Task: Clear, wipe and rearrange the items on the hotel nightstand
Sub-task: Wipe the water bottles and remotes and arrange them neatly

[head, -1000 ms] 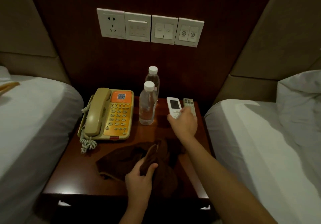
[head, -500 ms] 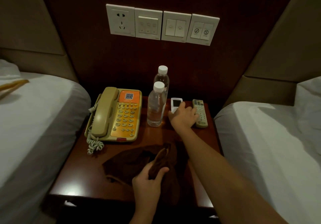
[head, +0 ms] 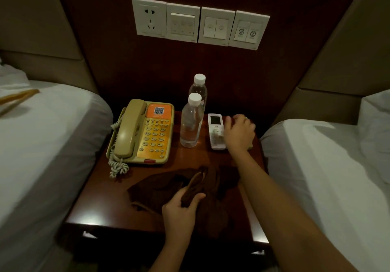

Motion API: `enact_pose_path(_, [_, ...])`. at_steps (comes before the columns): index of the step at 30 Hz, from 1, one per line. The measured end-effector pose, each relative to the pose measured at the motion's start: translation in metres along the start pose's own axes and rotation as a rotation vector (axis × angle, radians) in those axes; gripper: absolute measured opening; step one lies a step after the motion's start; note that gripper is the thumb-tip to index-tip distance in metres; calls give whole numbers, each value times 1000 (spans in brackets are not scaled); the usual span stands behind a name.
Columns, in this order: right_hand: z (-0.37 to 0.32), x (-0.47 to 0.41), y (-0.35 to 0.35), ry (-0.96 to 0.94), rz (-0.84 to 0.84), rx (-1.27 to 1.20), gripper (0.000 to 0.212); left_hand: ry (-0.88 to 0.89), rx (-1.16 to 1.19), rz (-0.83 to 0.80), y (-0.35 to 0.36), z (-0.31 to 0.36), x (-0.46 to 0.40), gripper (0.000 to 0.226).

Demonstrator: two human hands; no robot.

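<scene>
Brown cloth (head: 181,184) is bunching in my left hand (head: 182,209)'s grip; my right hand (head: 239,133), fingers loosely curled, is hovering beside the white remote (head: 215,128).

A: What does the person have on?

B: Nothing that shows. Both forearms are bare from the bottom edge of the view up to the wrists, with no sleeve or cuff anywhere along them.

A: Gloves, a watch, rings?

B: The left hand (head: 181,208) and the right hand (head: 239,132) are both bare. The wrists carry no band or strap, and I can make out no jewellery on the fingers, though the light is dim and the right hand is a little blurred.

A: Any markings on the arms?

B: None that I can tell in this light. The right forearm fills far more of the view than the left
</scene>
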State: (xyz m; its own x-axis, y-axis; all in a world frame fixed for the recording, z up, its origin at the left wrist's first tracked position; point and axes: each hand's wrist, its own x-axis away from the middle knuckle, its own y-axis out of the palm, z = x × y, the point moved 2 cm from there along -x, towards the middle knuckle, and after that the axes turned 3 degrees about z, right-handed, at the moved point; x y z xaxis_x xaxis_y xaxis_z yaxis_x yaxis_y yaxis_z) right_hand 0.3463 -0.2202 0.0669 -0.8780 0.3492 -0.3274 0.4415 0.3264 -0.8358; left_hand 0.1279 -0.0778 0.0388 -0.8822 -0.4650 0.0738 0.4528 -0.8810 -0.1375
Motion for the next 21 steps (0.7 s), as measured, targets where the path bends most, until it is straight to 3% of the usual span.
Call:
enact_pose_path(1, [13,-6,-4,49,17,1,48,-14,10,4,0,0,0,24])
enact_pose_path(5, [51,-12,-1,163,-245,120,72,-21,8,24,0,-1,-1,27])
enact_pose_path(10, [61,6,-10,124,-242,35,66,-31,20,31,-1,-4,-2,20])
enact_pose_path(12, [69,23,-25,202,-264,-156,65,-53,22,6,-1,0,-3,16])
enact_pose_path(14, [75,54,-51,359,-388,-573,61,-106,70,-13,-4,5,-4,18])
enact_pose_path(17, [72,114,-93,600,-814,-1310,51,-315,352,25,-10,16,-6,25])
enact_pose_path(18, [71,130,-102,634,-926,-1453,53,-398,465,16,-10,20,-5,29])
enact_pose_path(21, [65,155,-116,547,-1046,-1491,65,-478,683,-84,-10,35,-1,43])
